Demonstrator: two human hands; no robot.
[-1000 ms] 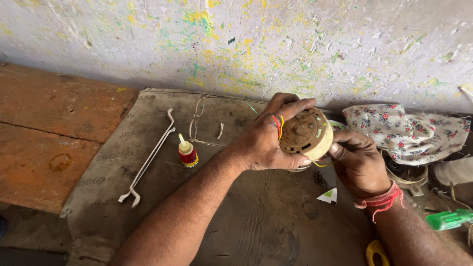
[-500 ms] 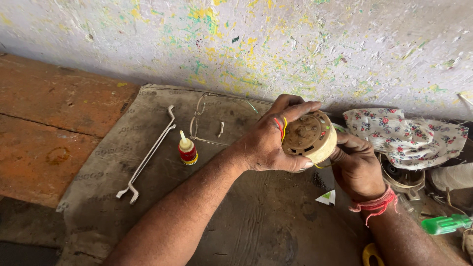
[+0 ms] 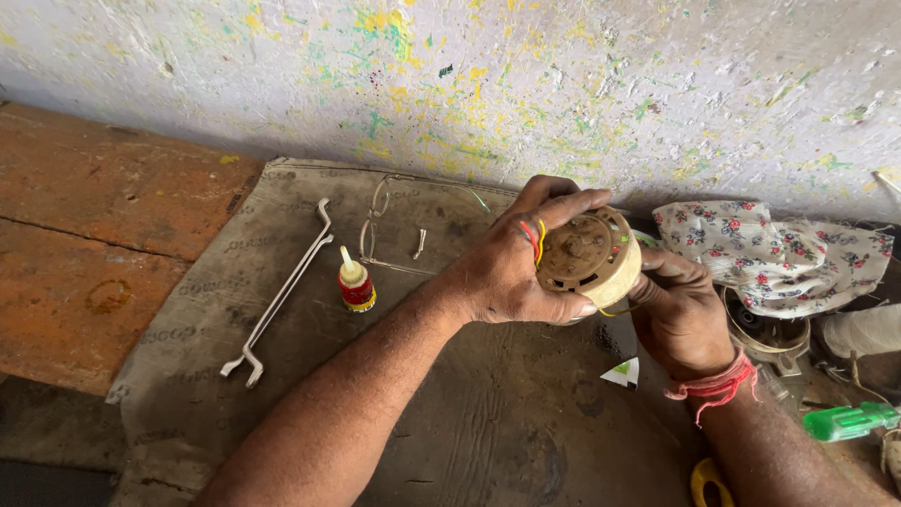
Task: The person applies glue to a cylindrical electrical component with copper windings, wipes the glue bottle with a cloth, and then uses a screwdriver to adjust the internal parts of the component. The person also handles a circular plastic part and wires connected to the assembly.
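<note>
**Both hands on a small round motor, held above the mat**

Paint-flecked plaster wall behind; below it a worn grey-brown sacking mat laid over a rust-orange slab.

- Step in hand, as I judge it: inspection or turning of the round cream-sided motor with a dusty brown perforated face, lifted clear of the mat, face tilted toward the camera.
- Left hand: fingers curled over the motor's top and near edge, thumb under. Closed firmly on it. Red and yellow wires run across the fingers.
- Right hand: cupped against the motor's far side and underside, fingers closed round it; fingertips hidden, so contact there cannot be judged exactly.
- Next move would call for one hand keeping the casing steady while the other frees up.
- Left of the grip: small yellow-and-red glue bottle, upright; further left a bent metal rod; wire-frame spectacles nearer the wall.
- Right of the grip: floral cloth; green plastic tool handle lower right.
</note>
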